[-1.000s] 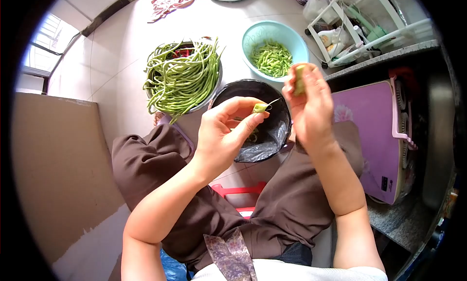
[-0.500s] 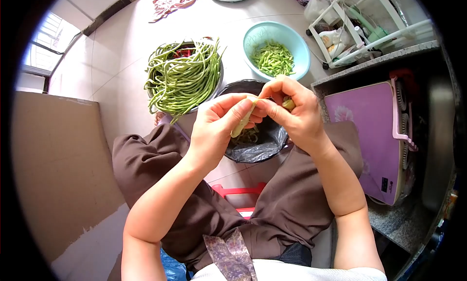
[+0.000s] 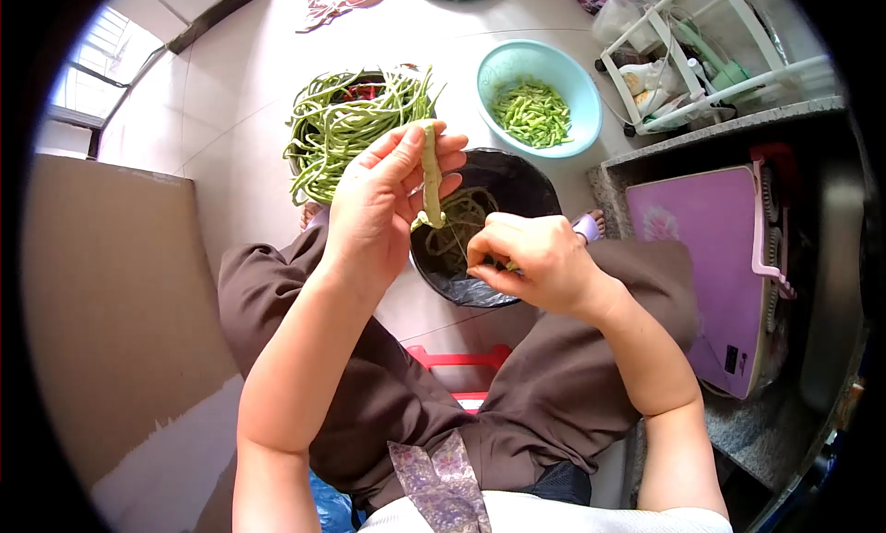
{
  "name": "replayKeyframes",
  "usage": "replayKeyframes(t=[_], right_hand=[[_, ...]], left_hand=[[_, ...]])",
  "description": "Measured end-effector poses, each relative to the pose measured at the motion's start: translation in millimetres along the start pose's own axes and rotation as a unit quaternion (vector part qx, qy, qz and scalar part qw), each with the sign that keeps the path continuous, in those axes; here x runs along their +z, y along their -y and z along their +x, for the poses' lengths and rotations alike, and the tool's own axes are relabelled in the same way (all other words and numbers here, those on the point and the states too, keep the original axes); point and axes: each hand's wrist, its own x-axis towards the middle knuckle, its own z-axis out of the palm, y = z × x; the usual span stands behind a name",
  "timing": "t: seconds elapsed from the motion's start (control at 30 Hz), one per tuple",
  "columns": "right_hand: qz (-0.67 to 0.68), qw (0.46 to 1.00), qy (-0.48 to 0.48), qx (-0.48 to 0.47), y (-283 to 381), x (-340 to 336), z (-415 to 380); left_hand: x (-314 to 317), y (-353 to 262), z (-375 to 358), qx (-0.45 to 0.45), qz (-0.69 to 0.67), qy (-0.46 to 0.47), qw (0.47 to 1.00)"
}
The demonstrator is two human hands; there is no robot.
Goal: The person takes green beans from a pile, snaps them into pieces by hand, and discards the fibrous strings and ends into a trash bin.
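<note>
My left hand is closed on a pale green bean, pinched upright between thumb and fingers. The bean's lower end is curled and hangs over the bin. Lower and to the right, my right hand is closed in a pinch. A thin bean string seems to run from the bean's lower end to its fingertips. A bit of pale green shows under its curled fingers, mostly hidden. Below both hands stands a bin lined with a black bag, with stringy peelings inside.
A heap of long beans fills a container at the left, with something red among them. A light blue basin holds cut bean pieces. A white rack and a purple board stand at the right, cardboard at the left.
My hands, together at the bean before, are now apart. The left has lifted the bean up and turned it upright; the right has moved down toward me.
</note>
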Motion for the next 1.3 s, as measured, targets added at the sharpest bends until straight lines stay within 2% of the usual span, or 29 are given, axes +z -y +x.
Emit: replayKeyframes(t=[0.1, 0.2, 0.33, 0.37, 0.4, 0.5, 0.57, 0.6, 0.63, 0.7, 0.77, 0.83, 0.87, 0.93, 0.97, 1.03, 1.13, 1.17, 1.2, 1.23, 1.3], right_hand=[[0.008, 0.998, 0.057, 0.013, -7, 8, -8], [-0.021, 0.987, 0.146, 0.066, -23, 16, -19], [-0.087, 0.966, 0.164, 0.182, -53, 25, -30], [-0.1, 0.96, 0.167, 0.202, -58, 23, -31], [-0.102, 0.962, 0.149, 0.204, -62, 23, -31], [-0.116, 0.964, 0.112, 0.21, -59, 14, -29], [-0.12, 0.951, 0.106, 0.264, -54, 5, -19], [-0.116, 0.957, 0.074, 0.255, -52, 1, -15], [-0.088, 0.963, 0.031, 0.253, -47, -4, -12], [0.073, 0.964, -0.057, 0.249, -33, -14, -1], [0.169, 0.968, -0.077, 0.168, -18, -22, 4], [0.14, 0.978, -0.068, 0.139, -6, -26, 6], [0.134, 0.979, -0.114, 0.099, -3, -24, 7], [0.088, 0.983, -0.14, 0.073, -6, -28, 3], [0.042, 0.984, -0.164, 0.046, -8, -31, 1], [0.042, 0.98, -0.184, 0.064, -6, -41, 1], [0.044, 0.982, -0.174, 0.064, -9, -47, -2], [0.093, 0.973, -0.184, 0.108, -10, -46, -5], [0.142, 0.959, -0.193, 0.151, -10, -45, -6], [0.142, 0.959, -0.195, 0.151, -12, -46, -7], [0.173, 0.948, -0.173, 0.205, -15, -48, -7]], left_hand=[[-3, -4, 3, 0.012, 0.009, -0.017, 1.0], [-9, -10, 6, 0.051, -0.038, -0.017, 0.998], [-10, -15, 5, 0.078, -0.005, -0.019, 0.997], [-10, -15, 4, 0.08, 0.054, -0.007, 0.995], [-9, -14, 3, 0.082, 0.113, 0.005, 0.99], [-7, -6, 2, 0.053, 0.177, 0.032, 0.982], [0, -3, 0, 0.055, 0.185, 0.034, 0.981], [3, -1, -1, 0.06, 0.203, 0.033, 0.977], [4, 0, -1, 0.066, 0.222, 0.032, 0.972], [6, 0, 0, 0.069, 0.222, 0.047, 0.971], [9, 2, -2, 0.046, 0.231, 0.078, 0.969], [10, 5, -1, 0.047, 0.221, 0.137, 0.964], [12, 3, -3, 0.024, 0.216, 0.15, 0.965], [15, 1, -4, 0.003, 0.21, 0.166, 0.963], [14, 1, -3, 0.011, 0.226, 0.185, 0.957], [12, 3, -2, 0.022, 0.241, 0.204, 0.949], [9, 6, -4, 0.115, 0.307, 0.194, 0.925], [8, 9, -3, 0.115, 0.307, 0.195, 0.924], [7, 13, -1, 0.159, 0.341, 0.163, 0.912], [6, 15, 0, 0.203, 0.374, 0.13, 0.895], [7, 13, -2, 0.23, 0.413, 0.108, 0.875]])
